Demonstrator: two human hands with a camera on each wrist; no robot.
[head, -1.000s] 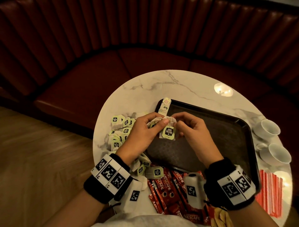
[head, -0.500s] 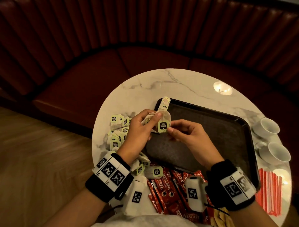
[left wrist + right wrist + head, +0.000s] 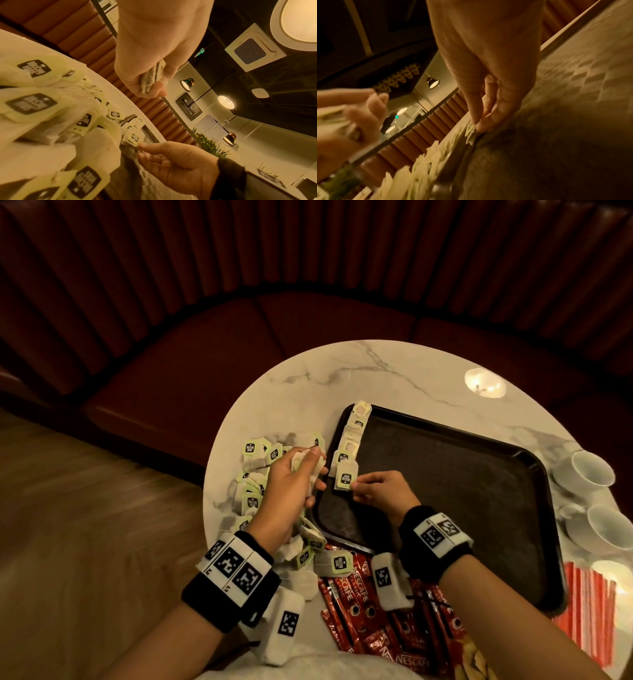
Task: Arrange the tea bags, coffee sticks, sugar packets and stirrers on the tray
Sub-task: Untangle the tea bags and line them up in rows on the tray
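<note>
Centre of the head view: the right hand (image 3: 380, 491) pinches a tea bag (image 3: 345, 480) at the near end of a row of tea bags (image 3: 352, 440) along the black tray (image 3: 462, 474)'s left rim — the left hand (image 3: 294, 484), just left, grips a bunch of bags (image 3: 150, 78); loose tea bags (image 3: 253, 474) cover the table at centre left, coffee sticks (image 3: 356, 611) lie at bottom centre

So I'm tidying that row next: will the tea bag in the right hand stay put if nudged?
Probably not. The pale green-tagged paper tea bag looks thin and light, so it would likely slide on the black plastic tray. The right hand pinches only its edge, suggesting it's floppy.
</note>
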